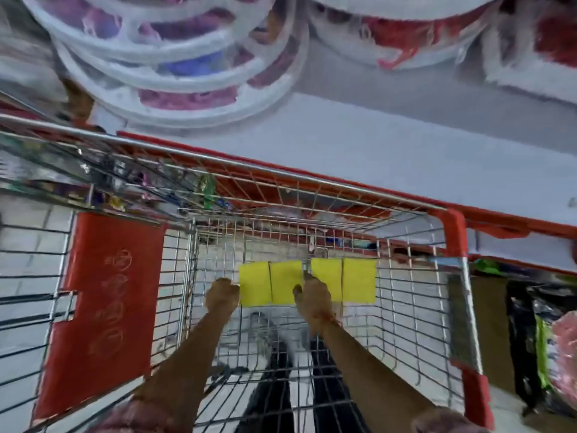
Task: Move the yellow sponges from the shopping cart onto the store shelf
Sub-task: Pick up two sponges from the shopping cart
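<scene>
Several yellow sponges (pixel 359 281) lie side by side in a row on the wire floor of the shopping cart (pixel 415 307). My left hand (pixel 222 295) has its fingers curled on the left edge of the leftmost sponge (pixel 254 284). My right hand (pixel 312 296) is down on the middle of the row, thumb on the second sponge (pixel 285 281) and a finger at the gap beside it. The store shelf (pixel 359 145), pale with a red front edge, runs just beyond the cart's far rim.
Stacked round white plastic racks (pixel 175 73) with purple and red goods sit on the shelf's back left and top. The cart's red fold-down flap (pixel 106 307) is to my left. Packaged goods (pixel 543 345) fill a lower shelf at the right.
</scene>
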